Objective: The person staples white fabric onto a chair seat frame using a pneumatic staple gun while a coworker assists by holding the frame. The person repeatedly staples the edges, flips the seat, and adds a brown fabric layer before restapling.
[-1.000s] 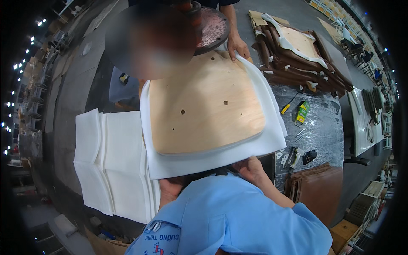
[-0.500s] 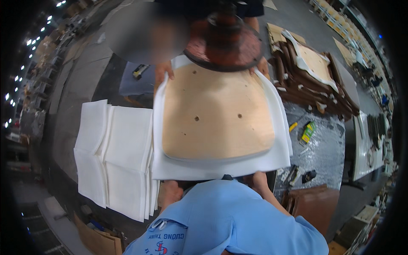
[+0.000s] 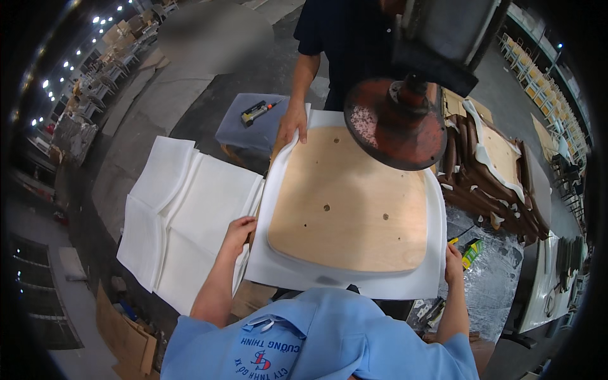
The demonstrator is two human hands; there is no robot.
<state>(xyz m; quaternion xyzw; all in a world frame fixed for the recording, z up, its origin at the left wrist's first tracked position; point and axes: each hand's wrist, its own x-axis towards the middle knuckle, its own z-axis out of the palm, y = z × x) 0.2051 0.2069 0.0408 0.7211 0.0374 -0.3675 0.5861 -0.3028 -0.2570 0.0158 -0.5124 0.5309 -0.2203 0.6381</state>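
A pale wooden chair panel (image 3: 348, 237) with rounded corners and several small holes lies on a white foam sheet (image 3: 304, 282) in front of me. The foam shows past the wood on its sides and near edge. Fingers of my left hand (image 3: 239, 232) are curled at the foam's left edge, beside the stacked white sheets. At the opposite edge, my right hand (image 3: 453, 263) closes on the foam's near right side, its fingertips partly hidden. A co-worker's hand (image 3: 293, 123) presses the far left corner. A round reddish press plate (image 3: 405, 136) hangs over the far right of the panel.
White foam sheets (image 3: 206, 209) are stacked at left. A cordless-looking tool (image 3: 256, 113) lies on a grey-blue padded stool (image 3: 231, 130). At right are brown upholstered pieces (image 3: 472, 164), a green-yellow box (image 3: 472, 253) and a plastic-covered table (image 3: 500, 278). A co-worker (image 3: 345, 57) stands opposite.
My hands have come up from the near edge to the foam's two sides. My view has shifted, so the panel and press plate appear lower and further right. The co-worker's left-side hand stays at the corner.
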